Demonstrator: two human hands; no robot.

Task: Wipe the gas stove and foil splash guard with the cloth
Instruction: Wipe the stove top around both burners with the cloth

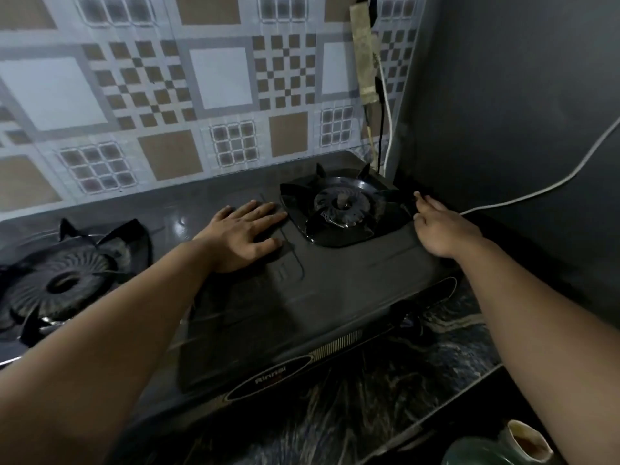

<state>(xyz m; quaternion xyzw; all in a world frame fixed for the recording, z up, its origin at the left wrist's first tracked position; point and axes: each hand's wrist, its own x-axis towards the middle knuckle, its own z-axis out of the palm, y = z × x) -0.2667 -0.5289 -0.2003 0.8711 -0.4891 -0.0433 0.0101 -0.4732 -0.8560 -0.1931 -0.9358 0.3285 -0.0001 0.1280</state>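
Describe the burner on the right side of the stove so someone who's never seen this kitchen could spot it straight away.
Find the dark two-burner gas stove below the checkered foil splash guard. The right burner sits at its far right corner, between the left hand and right hand. Unlike the left burner, it is smaller and ringed by a shiny black drip pan.

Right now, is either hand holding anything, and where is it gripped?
Nothing is held. The left hand lies flat, fingers spread, on the gas stove; the right hand rests open at its right edge. No cloth shows.

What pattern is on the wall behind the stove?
The splash guard shows brown, white and grey squares with checkerboard patches, seen in the head view.
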